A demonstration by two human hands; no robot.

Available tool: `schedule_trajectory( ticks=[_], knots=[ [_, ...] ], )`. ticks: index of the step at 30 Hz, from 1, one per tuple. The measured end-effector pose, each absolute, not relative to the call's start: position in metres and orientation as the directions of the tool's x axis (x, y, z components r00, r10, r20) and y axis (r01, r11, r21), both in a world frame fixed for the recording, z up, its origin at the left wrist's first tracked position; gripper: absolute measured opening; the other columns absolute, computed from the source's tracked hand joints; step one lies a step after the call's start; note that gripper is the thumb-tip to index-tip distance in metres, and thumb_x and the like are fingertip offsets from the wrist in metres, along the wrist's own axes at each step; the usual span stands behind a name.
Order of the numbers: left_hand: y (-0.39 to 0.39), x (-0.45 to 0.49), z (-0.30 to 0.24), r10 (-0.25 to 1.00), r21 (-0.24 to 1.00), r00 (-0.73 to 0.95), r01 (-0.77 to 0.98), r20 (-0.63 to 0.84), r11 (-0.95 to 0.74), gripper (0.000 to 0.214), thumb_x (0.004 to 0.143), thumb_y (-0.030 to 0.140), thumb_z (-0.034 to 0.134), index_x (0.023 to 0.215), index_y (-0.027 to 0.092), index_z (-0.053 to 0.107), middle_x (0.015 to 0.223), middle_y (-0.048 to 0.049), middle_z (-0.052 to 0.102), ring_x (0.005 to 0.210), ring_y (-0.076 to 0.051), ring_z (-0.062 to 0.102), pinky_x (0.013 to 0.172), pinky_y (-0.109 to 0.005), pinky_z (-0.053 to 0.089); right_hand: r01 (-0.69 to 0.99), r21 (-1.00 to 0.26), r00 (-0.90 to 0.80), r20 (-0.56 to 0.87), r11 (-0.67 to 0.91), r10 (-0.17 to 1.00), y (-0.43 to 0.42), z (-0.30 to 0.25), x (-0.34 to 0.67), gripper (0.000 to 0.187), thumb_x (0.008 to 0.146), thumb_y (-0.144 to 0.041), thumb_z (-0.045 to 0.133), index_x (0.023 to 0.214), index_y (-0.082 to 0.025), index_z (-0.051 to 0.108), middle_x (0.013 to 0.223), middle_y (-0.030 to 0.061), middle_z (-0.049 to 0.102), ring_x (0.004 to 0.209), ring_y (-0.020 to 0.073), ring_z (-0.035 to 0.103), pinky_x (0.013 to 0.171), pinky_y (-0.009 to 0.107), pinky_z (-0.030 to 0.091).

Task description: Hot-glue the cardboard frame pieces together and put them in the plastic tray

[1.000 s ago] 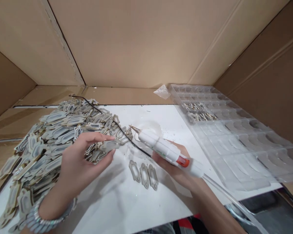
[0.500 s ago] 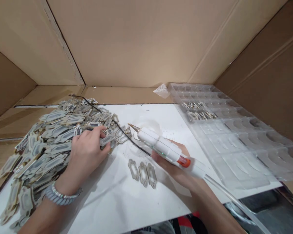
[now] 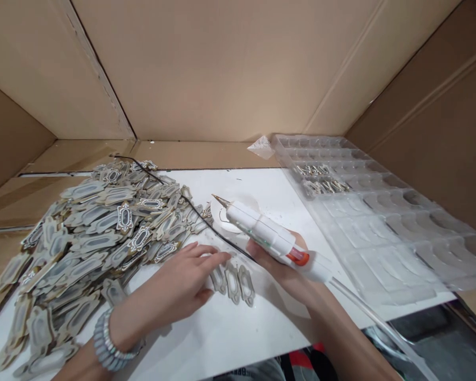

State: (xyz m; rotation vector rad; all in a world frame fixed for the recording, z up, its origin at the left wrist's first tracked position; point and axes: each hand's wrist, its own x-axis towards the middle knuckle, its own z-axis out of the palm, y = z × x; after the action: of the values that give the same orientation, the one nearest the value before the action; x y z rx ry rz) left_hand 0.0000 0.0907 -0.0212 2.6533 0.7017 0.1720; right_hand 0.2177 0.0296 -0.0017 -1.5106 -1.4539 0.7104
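My right hand (image 3: 280, 264) is closed round a white glue gun (image 3: 267, 235) with an orange trigger, its brass nozzle pointing up and left above the white board (image 3: 222, 333). My left hand (image 3: 182, 283) lies flat on the board, fingers stretched out, fingertips touching the left end of a short row of flat ornate frame pieces (image 3: 234, 278). Whether a piece lies under the fingers I cannot tell. A big heap of the same grey and gold frame pieces (image 3: 91, 238) covers the left of the board. A beaded bracelet sits on my left wrist.
A clear plastic compartment tray (image 3: 381, 217) stands at the right, with a few small metal parts in its far cells. A thin black wire (image 3: 190, 209) runs across the heap toward the glue gun. Cardboard walls (image 3: 230, 69) enclose the back and sides.
My left hand left the heap and moved right and toward me, now flat beside the row of pieces on the board. The glue gun shifted slightly.
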Motion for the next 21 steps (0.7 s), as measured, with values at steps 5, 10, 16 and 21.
schedule_trajectory(
  ticks=[5,10,16,21],
  knots=[
    [0.090,0.000,-0.028,0.493,0.351,0.869,0.448,0.046,-0.822,0.051,0.076,0.005,0.059,0.123,0.026,0.057,0.101,-0.0043,0.073,0.094,-0.021,0.069,0.083,-0.032,0.053,0.470,-0.880,0.168,0.157,0.061,0.973,0.029,-0.002,0.218,0.017,0.082,-0.035,0.068,0.076,-0.022,0.059,0.071,0.0013,0.062,0.065,0.0181,0.060,0.061,0.031,0.052],
    [0.097,-0.007,-0.024,0.509,0.244,0.843,0.463,0.176,-0.852,0.030,0.076,0.009,0.060,0.102,0.024,0.066,0.082,-0.0011,0.074,0.068,-0.018,0.071,0.060,-0.026,0.053,0.478,-0.875,0.154,0.168,0.075,0.974,0.029,0.002,0.218,0.022,0.082,-0.032,0.066,0.069,-0.022,0.052,0.066,-0.0010,0.057,0.059,0.0153,0.055,0.056,0.029,0.049],
    [0.110,-0.028,-0.006,0.496,0.187,0.613,0.498,0.615,-0.847,0.012,0.086,0.016,0.061,0.093,0.025,0.065,0.093,0.0004,0.076,0.081,-0.015,0.073,0.078,-0.026,0.058,0.443,-0.882,0.040,0.195,0.158,0.980,0.027,0.005,0.214,0.024,0.084,-0.024,0.061,0.066,-0.022,0.045,0.064,-0.0027,0.049,0.055,0.0121,0.046,0.050,0.027,0.037],
    [0.109,-0.031,0.005,0.457,0.089,0.501,0.598,0.735,-0.797,0.018,0.079,0.012,0.070,0.091,0.024,0.063,0.094,-0.0019,0.076,0.083,-0.018,0.073,0.082,-0.031,0.059,0.476,-0.821,-0.064,0.327,0.317,0.943,0.030,0.000,0.212,0.024,0.083,-0.014,0.057,0.064,-0.022,0.044,0.064,-0.0033,0.046,0.056,0.0115,0.045,0.052,0.026,0.035]
  ],
)
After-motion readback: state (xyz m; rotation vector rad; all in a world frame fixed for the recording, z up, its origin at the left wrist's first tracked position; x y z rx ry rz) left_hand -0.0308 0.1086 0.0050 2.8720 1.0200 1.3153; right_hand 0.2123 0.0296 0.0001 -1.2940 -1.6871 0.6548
